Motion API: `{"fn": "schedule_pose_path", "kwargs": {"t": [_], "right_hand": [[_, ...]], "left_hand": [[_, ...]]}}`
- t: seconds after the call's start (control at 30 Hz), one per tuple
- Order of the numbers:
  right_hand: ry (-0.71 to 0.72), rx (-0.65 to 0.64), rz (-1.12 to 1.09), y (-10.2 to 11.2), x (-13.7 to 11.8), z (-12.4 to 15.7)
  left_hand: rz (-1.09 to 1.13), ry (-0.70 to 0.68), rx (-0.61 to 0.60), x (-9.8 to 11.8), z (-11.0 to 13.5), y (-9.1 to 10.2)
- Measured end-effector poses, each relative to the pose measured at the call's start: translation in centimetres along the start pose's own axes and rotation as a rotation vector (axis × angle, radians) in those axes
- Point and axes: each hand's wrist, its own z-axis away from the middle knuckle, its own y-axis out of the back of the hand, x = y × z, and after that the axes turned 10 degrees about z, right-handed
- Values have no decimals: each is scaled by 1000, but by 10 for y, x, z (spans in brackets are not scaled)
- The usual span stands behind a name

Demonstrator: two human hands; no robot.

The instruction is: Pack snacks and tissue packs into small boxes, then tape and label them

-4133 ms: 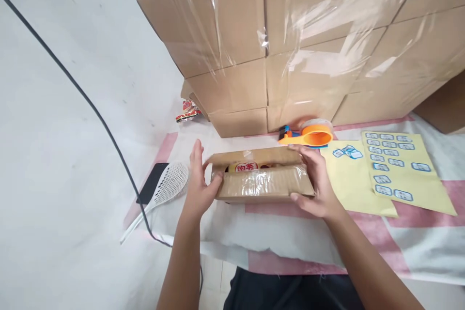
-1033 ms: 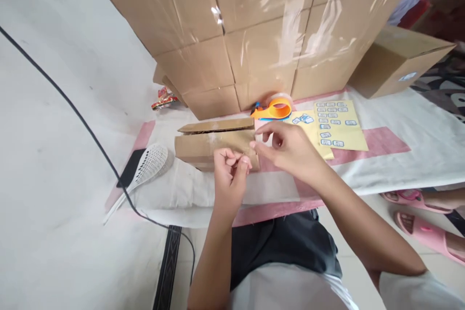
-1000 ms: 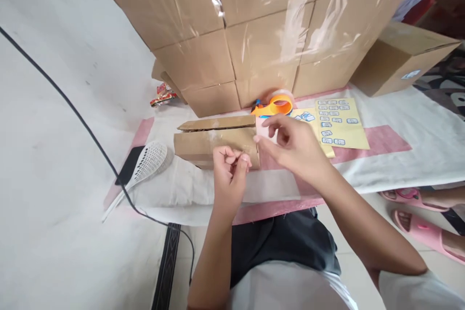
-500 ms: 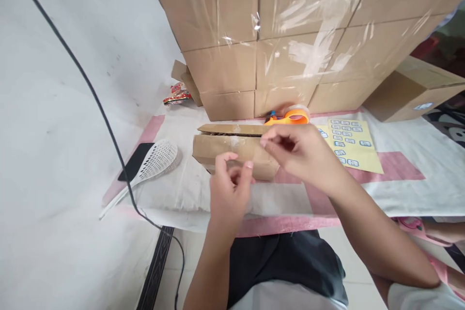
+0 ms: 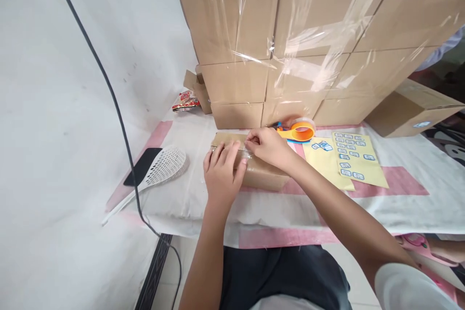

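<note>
Presently handled: small carton (image 5: 267, 180), lying on the cloth-covered table (image 5: 194, 198), long side toward the person; top flaps folded down, glossy clear tape visible at the seam.
Left hand (image 5: 224, 167): spread, grasping nothing; fingers laid over the left part of the carton's top, thumb toward its middle.
Right hand (image 5: 267, 146): thumb and forefinger pinched together at the seam of the carton, just beside the left fingers; whether anything is held between them cannot be told.
Tape dispenser (image 5: 290, 134): orange, just beyond the carton's right end.
Yellow sheets (image 5: 323, 169): two, overlapping, right of the carton, bearing blue-edged stickers.
White paddle (image 5: 165, 167): perforated, left of the carton, head resting partly over a black flat item (image 5: 141, 168).
Large cartons (image 5: 238, 24): stacked behind the small carton, faced with clear film.
Red packets (image 5: 186, 101): behind and left of the small carton.
</note>
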Motion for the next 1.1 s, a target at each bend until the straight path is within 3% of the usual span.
{"fn": "schedule_pose_path", "kwargs": {"t": [0.2,0.33,0.43,0.53,0.67,0.77,0.83,0.9,0.97,1.03,1.1], "right_hand": [[-5,37,138,-5,2,-4],[-139,264,189,-3,23,-26],[-288,430,187,-1,56,-26],[-392,470,82,-3,103,13],[-672,531,64,1,184,114],[-931,571,104,16,242,184],[-1060,559,95,28,270,211],[-1103,519,34,37,284,221],[-1077,453,1,40,286,218],[-1048,377,63,40,280,208],[-1050,304,191,36,272,195]], "left_hand": [[1,-99,-32,-7,1,3],[-50,-95,-35,-5,-3,3],[-75,-88,-45,1,-5,1],[-49,-136,-78,9,-6,0],[-56,-147,-172,23,-9,2],[-59,-160,-80,48,-9,-6],[87,-267,32,75,-1,-27],[288,-394,-26,106,13,-64],[360,-443,-310,133,33,-108],[287,-393,-615,152,51,-149],[209,-331,-793,160,63,-176]]}}
